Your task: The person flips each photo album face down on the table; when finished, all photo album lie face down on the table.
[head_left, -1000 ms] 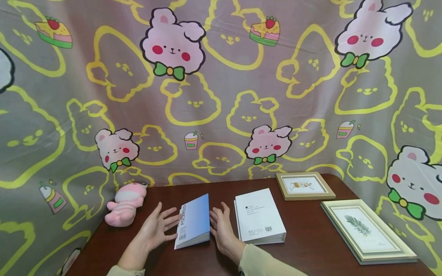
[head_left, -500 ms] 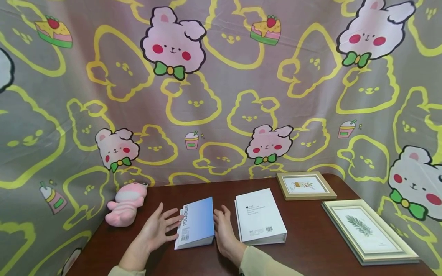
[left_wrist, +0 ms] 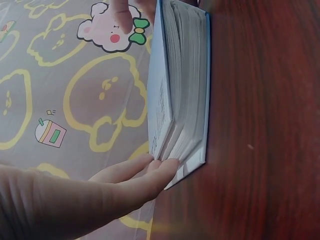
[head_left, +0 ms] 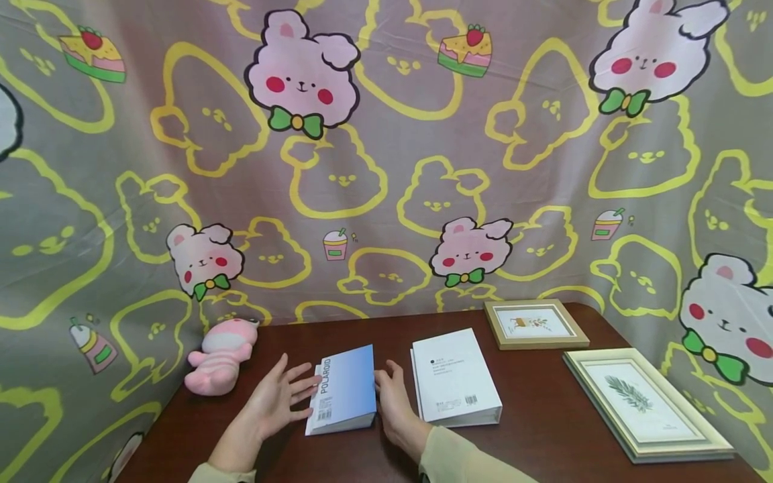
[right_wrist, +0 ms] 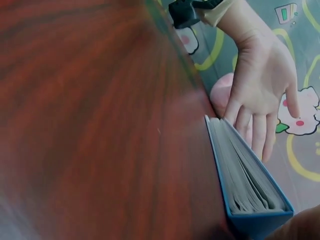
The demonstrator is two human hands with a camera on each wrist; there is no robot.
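Note:
A blue photo album (head_left: 350,386) with POLAROID on its cover lies on the dark wood table. Its cover slants up from the left edge toward the thick spine on the right. My left hand (head_left: 266,402) has its fingers spread, their tips touching the album's left edge; in the left wrist view they meet the cover and pages (left_wrist: 187,75) near the lower corner. Along the spine rests my right hand (head_left: 395,406), its fingers fairly straight and partly hidden. Only a bit of it shows at the right wrist view's lower corner. To its right lies a white album (head_left: 453,379).
A pink plush toy (head_left: 220,359) sits at the table's left. Two picture frames lie on the right: a small wooden frame (head_left: 507,339) at the back and a larger cream frame (head_left: 640,402) in front. Patterned cloth (head_left: 386,147) hangs behind and around the table (head_left: 519,436).
The blue album's cover has come down flatter and its spine side has moved right. My right hand has shifted slightly right with it. My left hand has barely moved.

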